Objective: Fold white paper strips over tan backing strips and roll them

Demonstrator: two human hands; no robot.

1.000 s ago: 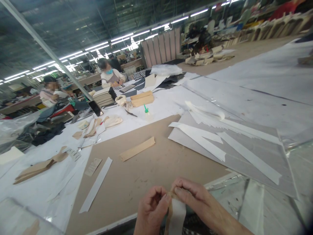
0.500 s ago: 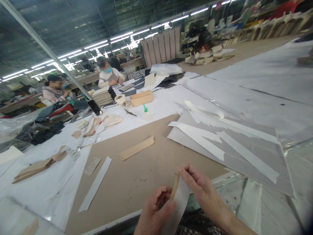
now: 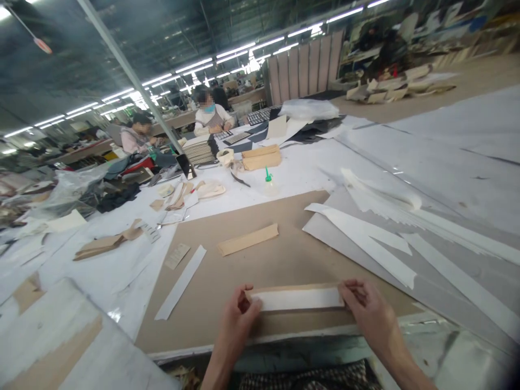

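A white strip backed with tan material stretches level between my two hands, low over the front edge of the brown board. My left hand pinches its left end between thumb and fingers. At the other end, my right hand pinches the right corner. A tan edge shows along the strip's top. Farther back on the board lies a tan strip. To the left are a loose white strip and a small beige card with cut-outs.
On the right, several white strips lie over a grey sheet. Behind the board stands a small bottle with a green nozzle, near folded tan pieces. A phone leans by a post. Two people sit at the far left.
The strip was upright and angled near my lap; now it is held lengthwise, level over the board's front. My hands have moved apart, and the view has shifted left.
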